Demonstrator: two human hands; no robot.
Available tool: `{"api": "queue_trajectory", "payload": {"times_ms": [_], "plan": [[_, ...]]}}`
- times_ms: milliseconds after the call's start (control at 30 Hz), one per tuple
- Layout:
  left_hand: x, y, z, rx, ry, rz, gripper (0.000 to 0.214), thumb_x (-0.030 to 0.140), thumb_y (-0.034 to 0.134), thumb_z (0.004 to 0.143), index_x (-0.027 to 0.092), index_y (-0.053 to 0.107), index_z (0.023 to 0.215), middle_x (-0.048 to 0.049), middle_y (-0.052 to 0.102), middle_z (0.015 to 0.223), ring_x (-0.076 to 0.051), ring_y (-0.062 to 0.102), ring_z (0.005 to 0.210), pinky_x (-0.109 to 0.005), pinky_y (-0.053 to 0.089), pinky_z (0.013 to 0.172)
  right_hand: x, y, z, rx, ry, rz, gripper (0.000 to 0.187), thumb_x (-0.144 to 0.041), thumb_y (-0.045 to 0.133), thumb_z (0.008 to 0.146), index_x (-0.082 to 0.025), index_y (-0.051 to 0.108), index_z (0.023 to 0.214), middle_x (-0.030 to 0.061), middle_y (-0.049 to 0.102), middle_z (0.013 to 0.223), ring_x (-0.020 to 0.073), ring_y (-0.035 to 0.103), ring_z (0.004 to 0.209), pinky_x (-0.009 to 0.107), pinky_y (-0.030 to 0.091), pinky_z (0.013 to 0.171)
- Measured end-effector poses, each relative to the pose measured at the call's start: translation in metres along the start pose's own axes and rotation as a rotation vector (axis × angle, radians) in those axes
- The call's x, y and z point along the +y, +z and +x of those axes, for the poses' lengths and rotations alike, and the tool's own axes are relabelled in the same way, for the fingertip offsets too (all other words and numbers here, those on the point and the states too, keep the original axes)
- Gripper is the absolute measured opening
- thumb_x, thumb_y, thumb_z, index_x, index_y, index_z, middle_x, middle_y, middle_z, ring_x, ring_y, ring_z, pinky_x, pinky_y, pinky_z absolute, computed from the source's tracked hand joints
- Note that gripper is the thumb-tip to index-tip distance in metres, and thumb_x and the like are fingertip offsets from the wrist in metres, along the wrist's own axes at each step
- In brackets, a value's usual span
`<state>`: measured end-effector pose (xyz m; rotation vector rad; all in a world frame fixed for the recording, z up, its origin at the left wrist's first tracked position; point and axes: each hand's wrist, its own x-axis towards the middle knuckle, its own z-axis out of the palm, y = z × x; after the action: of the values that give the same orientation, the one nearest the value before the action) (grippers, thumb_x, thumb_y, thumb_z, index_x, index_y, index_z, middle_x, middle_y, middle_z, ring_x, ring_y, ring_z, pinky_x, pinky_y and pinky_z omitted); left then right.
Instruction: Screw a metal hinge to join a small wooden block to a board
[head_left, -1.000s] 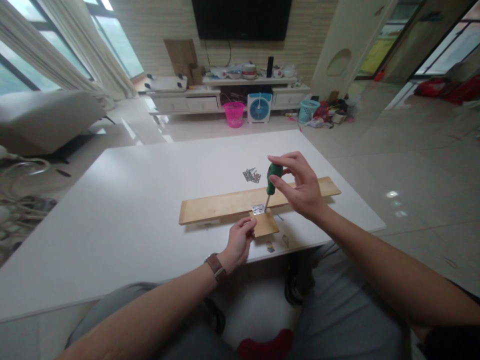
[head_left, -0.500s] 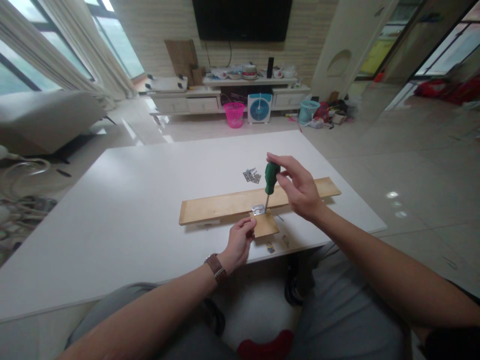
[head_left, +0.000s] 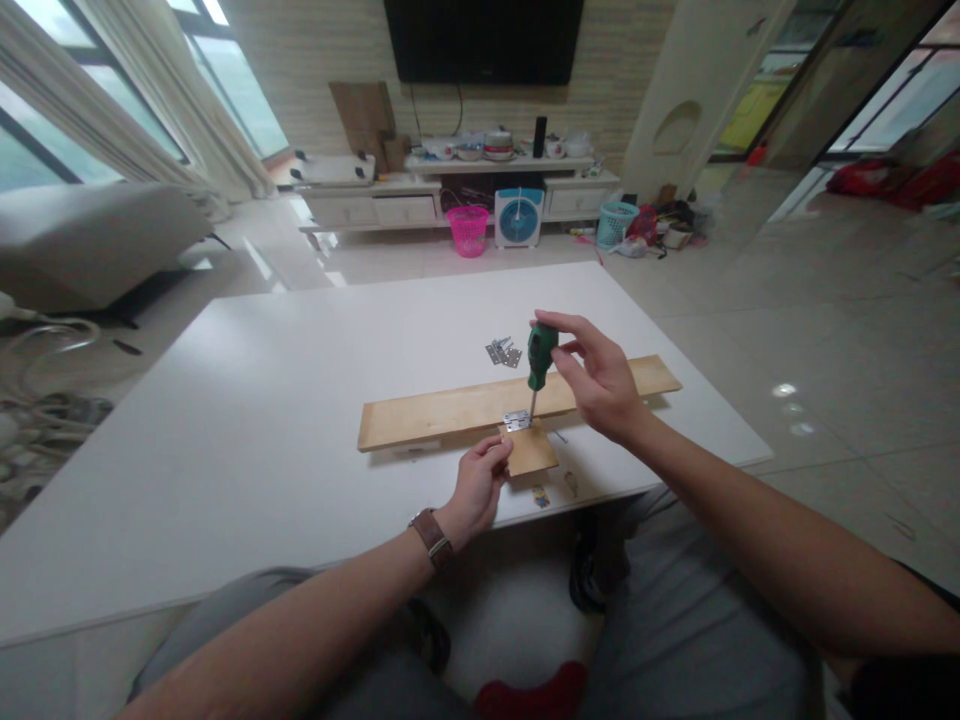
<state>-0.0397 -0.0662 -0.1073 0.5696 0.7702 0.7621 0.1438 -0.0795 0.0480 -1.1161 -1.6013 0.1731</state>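
My right hand (head_left: 600, 375) grips the green handle of a screwdriver (head_left: 541, 355), fingertips on its top and side. The screwdriver stands nearly upright, its tip at the right end of a silver hinge (head_left: 517, 420). That hinge spans the front edge of a long wooden board (head_left: 435, 410) and a small square wooden piece (head_left: 534, 450). My left hand (head_left: 480, 480) pinches the small piece at its left edge, thumb on top. Whether a screw sits under the tip is too small to tell.
Loose hinges (head_left: 504, 352) with screws lie behind the long board on the white table (head_left: 262, 430). A single screw (head_left: 559, 437) lies right of the small piece. A small sticker-like picture (head_left: 541, 496) is near the table's front edge.
The screwdriver's handle has shifted very slightly left, and my right fingers have moved a little with it. My left hand, the board and the small piece stay put.
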Motion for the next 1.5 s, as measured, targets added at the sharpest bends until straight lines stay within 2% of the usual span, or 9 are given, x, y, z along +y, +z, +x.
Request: {"api": "queue_trajectory", "payload": {"times_ms": [200, 400, 633, 867, 1067, 1267, 1433, 1500], "plan": [[-0.0001, 0.0009, 0.0005, 0.005, 0.005, 0.001, 0.037, 0.034, 0.097, 0.064, 0.016, 0.080, 0.091, -0.0071, 0.076, 0.091, -0.015, 0.064, 0.076, -0.028, 0.049, 0.071, -0.0008, -0.0009, 0.0015, 0.044, -0.046, -0.040, 0.034, -0.025, 0.071, 0.094, -0.032, 0.068, 0.127, 0.0025, 0.066, 0.114, 0.0184, 0.065, 0.104, 0.031, 0.057, 0.077], [0.0010, 0.0016, -0.0007, -0.007, 0.011, 0.006, 0.038, 0.034, 0.096, 0.064, 0.016, 0.080, 0.092, -0.0079, 0.077, 0.092, -0.016, 0.066, 0.078, -0.029, 0.049, 0.072, 0.0001, 0.0005, -0.0009, 0.017, 0.013, -0.015, 0.035, -0.024, 0.053, 0.102, -0.031, 0.064, 0.135, 0.0045, 0.070, 0.127, 0.0203, 0.067, 0.114, 0.037, 0.059, 0.088], [0.0021, 0.0026, -0.0024, -0.001, 0.019, 0.001, 0.037, 0.033, 0.097, 0.063, 0.016, 0.080, 0.091, -0.0068, 0.077, 0.091, -0.016, 0.067, 0.080, -0.030, 0.051, 0.078, 0.0000, -0.0003, 0.0011, 0.052, -0.031, -0.033, 0.031, -0.025, 0.068, 0.096, -0.032, 0.068, 0.126, 0.0030, 0.067, 0.115, 0.0197, 0.066, 0.106, 0.034, 0.059, 0.079], [0.0026, 0.0025, -0.0024, 0.001, 0.007, 0.005, 0.038, 0.035, 0.098, 0.063, 0.017, 0.079, 0.090, -0.0063, 0.076, 0.088, -0.016, 0.066, 0.078, -0.030, 0.051, 0.075, -0.0007, 0.0005, -0.0007, 0.024, 0.001, 0.013, 0.035, -0.023, 0.057, 0.101, -0.032, 0.064, 0.134, 0.0034, 0.069, 0.126, 0.0203, 0.067, 0.113, 0.038, 0.060, 0.087], [0.0026, 0.0030, -0.0026, -0.006, 0.018, 0.008, 0.037, 0.035, 0.097, 0.064, 0.017, 0.080, 0.091, -0.0076, 0.077, 0.092, -0.017, 0.068, 0.081, -0.030, 0.052, 0.078, -0.0002, 0.0001, 0.0002, 0.059, -0.028, -0.038, 0.031, -0.027, 0.070, 0.094, -0.032, 0.069, 0.125, 0.0029, 0.066, 0.114, 0.0194, 0.065, 0.104, 0.034, 0.059, 0.078], [0.0026, 0.0028, -0.0023, -0.010, 0.021, 0.011, 0.036, 0.035, 0.097, 0.064, 0.017, 0.079, 0.091, -0.0070, 0.076, 0.090, -0.018, 0.069, 0.083, -0.031, 0.052, 0.079, 0.0003, 0.0001, -0.0009, 0.021, 0.015, -0.013, 0.035, -0.025, 0.054, 0.101, -0.032, 0.064, 0.134, 0.0043, 0.070, 0.127, 0.0212, 0.068, 0.114, 0.039, 0.060, 0.088], [0.0026, 0.0024, -0.0023, 0.000, 0.011, 0.007, 0.035, 0.034, 0.096, 0.066, 0.016, 0.080, 0.091, -0.0079, 0.077, 0.092, -0.018, 0.068, 0.082, -0.031, 0.051, 0.079, -0.0024, -0.0007, 0.0013, 0.067, -0.030, -0.057, 0.029, -0.027, 0.072, 0.093, -0.032, 0.069, 0.121, 0.0033, 0.066, 0.111, 0.0204, 0.066, 0.103, 0.035, 0.059, 0.079], [0.0026, 0.0024, -0.0025, -0.003, 0.011, 0.003, 0.034, 0.033, 0.095, 0.066, 0.016, 0.080, 0.091, -0.0077, 0.077, 0.092, -0.017, 0.068, 0.082, -0.030, 0.051, 0.079, -0.0028, -0.0011, 0.0011, 0.059, -0.031, -0.050, 0.029, -0.027, 0.070, 0.094, -0.032, 0.069, 0.123, 0.0034, 0.066, 0.112, 0.0204, 0.066, 0.104, 0.035, 0.059, 0.080]]}}
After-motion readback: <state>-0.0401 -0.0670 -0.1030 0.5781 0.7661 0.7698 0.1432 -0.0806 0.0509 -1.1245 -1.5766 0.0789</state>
